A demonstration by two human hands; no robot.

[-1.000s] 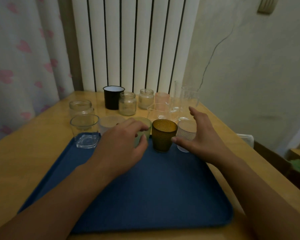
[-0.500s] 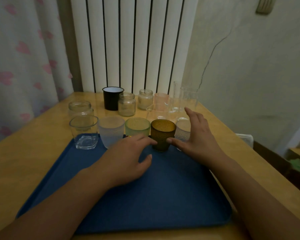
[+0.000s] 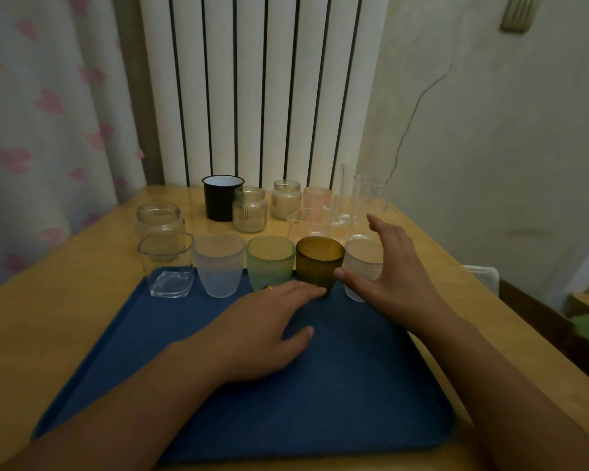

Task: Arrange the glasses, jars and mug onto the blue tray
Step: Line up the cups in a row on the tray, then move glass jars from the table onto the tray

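Note:
A row of glasses stands along the far edge of the blue tray [image 3: 337, 402]: a clear square glass [image 3: 167, 263], a frosted glass [image 3: 220, 265], a green glass [image 3: 269, 261], an amber glass [image 3: 318, 263] and a pale dotted glass [image 3: 361, 266]. My left hand [image 3: 266, 331] lies flat on the tray, fingertips near the amber glass's base, holding nothing. My right hand [image 3: 388, 266] is spread around the dotted glass, thumb by the amber glass; contact is unclear. Behind the tray stand a black mug [image 3: 221, 197], jars [image 3: 250, 209] [image 3: 286, 198] [image 3: 159, 217], a pink glass [image 3: 317, 200] and clear glassware [image 3: 364, 195].
The wooden table [image 3: 65, 300] ends at a white radiator [image 3: 262, 86] and a curtain on the left. The wall runs along the right side, where the table's edge drops off. The near part of the tray is bare.
My left hand has let go of the green glass and drawn back, flattening on the tray. My right hand stays spread beside the dotted glass.

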